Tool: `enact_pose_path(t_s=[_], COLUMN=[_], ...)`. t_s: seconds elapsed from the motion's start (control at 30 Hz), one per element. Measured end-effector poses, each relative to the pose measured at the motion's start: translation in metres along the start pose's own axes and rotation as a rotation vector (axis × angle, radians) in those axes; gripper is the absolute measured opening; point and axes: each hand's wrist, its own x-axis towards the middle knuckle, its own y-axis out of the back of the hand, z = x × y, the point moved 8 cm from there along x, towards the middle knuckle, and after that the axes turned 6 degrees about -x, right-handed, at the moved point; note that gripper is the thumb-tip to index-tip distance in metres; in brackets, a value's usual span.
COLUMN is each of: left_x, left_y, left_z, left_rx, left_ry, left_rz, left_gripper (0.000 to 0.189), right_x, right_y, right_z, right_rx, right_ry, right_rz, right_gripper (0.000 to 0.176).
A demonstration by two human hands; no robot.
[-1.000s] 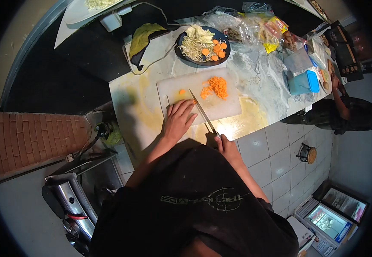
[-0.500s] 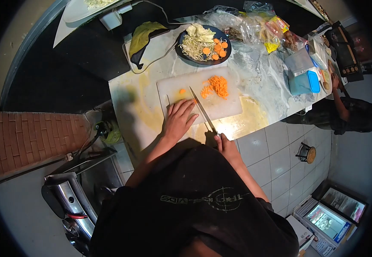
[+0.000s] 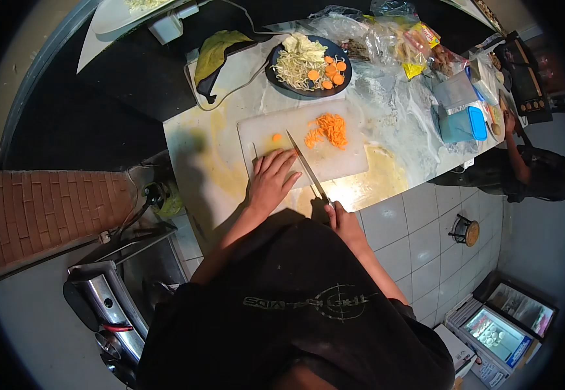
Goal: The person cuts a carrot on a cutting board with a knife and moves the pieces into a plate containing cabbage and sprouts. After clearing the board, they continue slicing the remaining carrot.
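Note:
My right hand (image 3: 342,220) is closed around the handle of a kitchen knife (image 3: 308,168). Its blade slants up and left across the white cutting board (image 3: 354,156). Close beside the blade, my left hand (image 3: 272,177) presses down on the board with its fingers together. A bit of orange carrot shows at its fingertips; most of that piece is hidden. Just above the fingers lies a small carrot end (image 3: 276,138). Right of the knife, a heap of cut carrot strips (image 3: 332,131) rests on the board.
Behind the board, a dark plate (image 3: 271,79) carries bean sprouts, cabbage and carrot slices. Plastic bags (image 3: 386,49) and a blue-lidded container (image 3: 461,125) stand to the right. A cable (image 3: 238,91) crosses the left side. Another person (image 3: 523,166) is at the table's far right.
Both hands and the knife stay in nearly the same place. The view has shifted very slightly; nothing was picked up or let go.

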Motion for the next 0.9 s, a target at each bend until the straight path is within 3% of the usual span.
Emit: enact_pose_path(t_s=[0.33, 0.53, 0.63, 0.7, 0.83, 0.9], left_x=[0.0, 0.002, 0.001, 0.0, -0.001, -0.001], left_y=[0.004, 0.006, 0.003, 0.002, 0.002, 0.002], left_z=[-0.008, 0.002, 0.004, 0.002, 0.001, 0.0], left_rx=[-0.128, -0.033, 0.038, 0.038, 0.03, 0.02], left_ry=[0.079, 0.015, -0.015, -0.013, 0.014, 0.016], left_rz=[0.073, 0.019, 0.004, -0.004, -0.017, -0.01], left_gripper=[0.043, 0.043, 0.043, 0.044, 0.045, 0.045], right_x=[0.004, 0.008, 0.013, 0.004, -0.003, 0.003], right_y=[0.001, -0.003, -0.001, -0.011, -0.019, -0.009], right_z=[-0.001, 0.012, 0.008, 0.018, 0.03, 0.025], right_rx=[-0.12, -0.111, 0.085, 0.374, 0.402, 0.266], right_ry=[-0.038, -0.049, 0.112, -0.203, -0.245, 0.019], right_rz=[-0.05, -0.061, -0.051, -0.349, -0.36, -0.13], right_gripper=[0.038, 0.041, 0.045, 0.048, 0.051, 0.048])
